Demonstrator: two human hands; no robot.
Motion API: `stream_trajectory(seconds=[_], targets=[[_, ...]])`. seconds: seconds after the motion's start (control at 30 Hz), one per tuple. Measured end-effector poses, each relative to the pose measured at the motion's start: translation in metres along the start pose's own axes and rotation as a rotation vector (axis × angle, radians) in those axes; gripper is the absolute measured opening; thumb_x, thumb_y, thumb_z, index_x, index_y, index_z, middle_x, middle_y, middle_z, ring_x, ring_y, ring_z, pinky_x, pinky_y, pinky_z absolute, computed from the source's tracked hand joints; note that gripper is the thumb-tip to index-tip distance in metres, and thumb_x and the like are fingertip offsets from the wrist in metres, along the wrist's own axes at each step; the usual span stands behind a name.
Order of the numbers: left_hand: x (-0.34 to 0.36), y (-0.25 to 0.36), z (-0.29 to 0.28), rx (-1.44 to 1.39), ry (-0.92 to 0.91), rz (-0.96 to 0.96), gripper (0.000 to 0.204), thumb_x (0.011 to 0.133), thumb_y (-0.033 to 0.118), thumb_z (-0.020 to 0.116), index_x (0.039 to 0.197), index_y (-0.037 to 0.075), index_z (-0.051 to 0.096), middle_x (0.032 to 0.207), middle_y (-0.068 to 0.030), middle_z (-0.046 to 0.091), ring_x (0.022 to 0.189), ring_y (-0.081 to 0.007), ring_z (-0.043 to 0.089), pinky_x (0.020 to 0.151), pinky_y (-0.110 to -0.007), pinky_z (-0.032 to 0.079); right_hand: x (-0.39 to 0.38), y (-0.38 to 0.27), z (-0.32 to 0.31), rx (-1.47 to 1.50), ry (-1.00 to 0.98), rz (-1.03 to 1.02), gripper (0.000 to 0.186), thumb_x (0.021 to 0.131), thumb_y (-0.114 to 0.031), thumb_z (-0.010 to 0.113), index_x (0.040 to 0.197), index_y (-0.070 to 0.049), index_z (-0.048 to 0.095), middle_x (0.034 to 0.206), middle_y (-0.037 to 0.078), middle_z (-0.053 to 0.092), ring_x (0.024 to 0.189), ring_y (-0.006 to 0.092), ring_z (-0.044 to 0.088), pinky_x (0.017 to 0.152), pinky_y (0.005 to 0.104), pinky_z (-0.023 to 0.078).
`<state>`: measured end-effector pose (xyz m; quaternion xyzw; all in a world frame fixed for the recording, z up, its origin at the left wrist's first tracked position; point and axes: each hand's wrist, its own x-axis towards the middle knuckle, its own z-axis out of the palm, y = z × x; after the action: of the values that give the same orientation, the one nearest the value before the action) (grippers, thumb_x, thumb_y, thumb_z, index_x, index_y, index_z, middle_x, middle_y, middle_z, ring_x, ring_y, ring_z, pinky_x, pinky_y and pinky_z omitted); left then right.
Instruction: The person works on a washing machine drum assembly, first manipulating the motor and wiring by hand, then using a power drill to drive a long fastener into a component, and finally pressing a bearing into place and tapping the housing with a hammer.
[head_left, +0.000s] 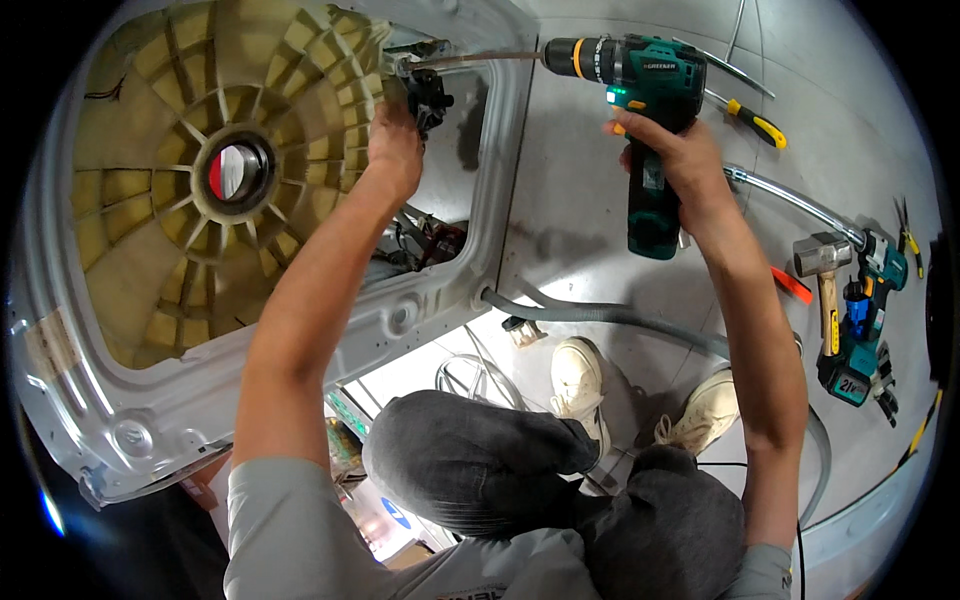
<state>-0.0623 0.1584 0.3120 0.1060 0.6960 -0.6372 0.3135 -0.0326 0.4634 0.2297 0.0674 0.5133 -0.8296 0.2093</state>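
My right hand [680,150] is closed round the handle of a green and black cordless drill [662,75], held level with a small green light glowing on it. A long thin bit [480,60] runs left from its chuck to the edge of a yellowish ribbed washing machine tub [175,210]. My left hand [396,150] is by the bit's tip, beside a black part [430,98] at the tub's side. Its fingers look bent, but their tips are hidden, so what they grip does not show. The tub sits inside a grey metal cabinet [400,316].
On the tiled floor at right lie a yellow-black screwdriver [758,124], a hammer [824,255], a second green power tool [865,320] with a long chrome shaft, and pliers [908,235]. A grey hose [620,314] crosses the floor near my shoes [580,385].
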Motion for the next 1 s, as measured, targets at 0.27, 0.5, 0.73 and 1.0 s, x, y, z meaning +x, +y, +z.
stream_trajectory(seconds=[0.27,0.5,0.73,1.0], targets=[[0.002,0.0,0.021,0.0,0.307,-0.052,0.036,0.081,0.023,0.056,0.113,0.008,0.067,0.111,-0.0094,0.059,0.106,-0.0212,0.052,0.089,-0.035,0.034,-0.024,-0.019,0.019,0.395,-0.003,0.319,0.031,0.085,-0.024,0.07,0.108,-0.005,0.062,0.096,0.008,0.07,0.065,0.0094,0.062,0.059,0.024,0.052],[0.0,-0.001,-0.001,-0.004,0.075,-0.024,0.04,0.091,0.026,0.049,0.125,0.011,0.062,0.126,-0.0062,0.057,0.121,-0.0233,0.045,0.095,-0.04,0.03,-0.012,-0.008,0.005,0.418,-0.108,0.262,0.03,0.085,-0.019,0.068,0.108,0.0,0.06,0.1,0.013,0.07,0.068,0.0104,0.065,0.064,0.0232,0.056],[0.0,-0.001,0.004,-0.009,0.081,-0.06,0.042,0.09,0.026,0.051,0.128,0.01,0.06,0.128,-0.008,0.055,0.121,-0.0239,0.044,0.096,-0.04,0.03,-0.005,-0.004,0.004,0.474,-0.072,0.368,0.024,0.082,-0.016,0.07,0.099,-0.002,0.061,0.09,0.01,0.07,0.067,0.0107,0.064,0.064,0.0248,0.056],[-0.001,-0.003,0.017,-0.048,0.27,-0.091,0.036,0.085,0.025,0.056,0.115,0.007,0.066,0.122,-0.0108,0.057,0.12,-0.0241,0.047,0.099,-0.037,0.031,-0.028,-0.014,0.024,-0.018,-0.288,-0.076,0.035,0.077,-0.021,0.076,0.105,-0.003,0.062,0.09,0.005,0.066,0.074,0.0112,0.058,0.068,0.0275,0.048]])
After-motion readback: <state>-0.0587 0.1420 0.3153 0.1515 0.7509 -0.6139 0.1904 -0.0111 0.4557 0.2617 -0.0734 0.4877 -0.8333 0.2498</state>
